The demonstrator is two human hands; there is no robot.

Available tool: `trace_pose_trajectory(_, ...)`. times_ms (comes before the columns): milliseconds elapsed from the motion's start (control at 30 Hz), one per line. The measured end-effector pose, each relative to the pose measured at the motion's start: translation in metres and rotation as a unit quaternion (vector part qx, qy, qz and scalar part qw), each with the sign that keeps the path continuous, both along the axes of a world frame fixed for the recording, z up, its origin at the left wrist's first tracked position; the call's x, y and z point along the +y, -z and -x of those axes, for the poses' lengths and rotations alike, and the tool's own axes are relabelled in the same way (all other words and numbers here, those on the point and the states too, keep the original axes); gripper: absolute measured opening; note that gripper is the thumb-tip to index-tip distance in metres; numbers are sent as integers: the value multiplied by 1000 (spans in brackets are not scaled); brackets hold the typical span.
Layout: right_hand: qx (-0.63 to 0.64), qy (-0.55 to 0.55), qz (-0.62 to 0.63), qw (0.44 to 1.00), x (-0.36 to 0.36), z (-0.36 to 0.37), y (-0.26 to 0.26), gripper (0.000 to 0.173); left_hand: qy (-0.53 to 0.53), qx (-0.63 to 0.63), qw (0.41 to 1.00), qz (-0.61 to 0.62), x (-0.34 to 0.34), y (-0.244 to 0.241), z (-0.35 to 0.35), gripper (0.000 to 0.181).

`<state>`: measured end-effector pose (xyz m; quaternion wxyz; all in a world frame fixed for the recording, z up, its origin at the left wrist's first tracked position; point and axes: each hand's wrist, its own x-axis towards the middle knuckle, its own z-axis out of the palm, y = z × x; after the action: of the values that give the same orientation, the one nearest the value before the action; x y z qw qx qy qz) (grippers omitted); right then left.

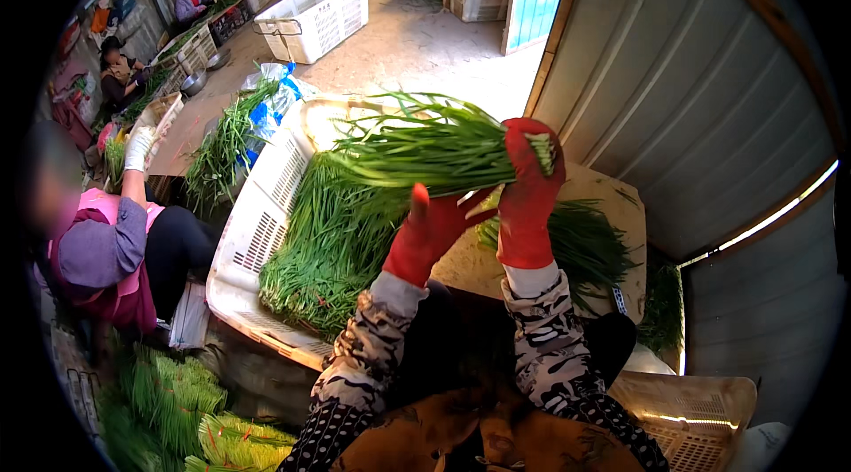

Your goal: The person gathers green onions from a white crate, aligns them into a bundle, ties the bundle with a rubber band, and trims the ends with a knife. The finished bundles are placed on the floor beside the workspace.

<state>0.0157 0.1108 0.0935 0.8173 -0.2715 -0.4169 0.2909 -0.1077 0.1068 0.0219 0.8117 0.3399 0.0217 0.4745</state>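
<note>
A bundle of long green leafy vegetables, like garlic chives, is raised in front of me, its pale cut ends to the right. My right hand, in a red glove, grips it near those ends. Below the bundle is my left hand, also red-gloved, with its fingers spread and the thumb up; whether it touches the leaves is unclear. Under and left of the hands a white plastic crate holds many more greens. Another pile of greens lies on a board beyond my right wrist.
A co-worker sits close at left, one gloved hand at a crate. Tied green bundles lie at lower left. An empty-looking white crate stands on the floor ahead. A corrugated metal wall rises at right; another crate sits at lower right.
</note>
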Motion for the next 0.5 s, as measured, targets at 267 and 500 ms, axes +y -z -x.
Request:
trace_pose_trajectory(267,-144,-84,20,986,-100,-20,38,17,-75,-196,969,127,-7,5,-15,67)
trace_pose_trajectory(500,-303,-215,122,920,-139,-70,45,58,-173,-48,977,118,-6,-2,4,35)
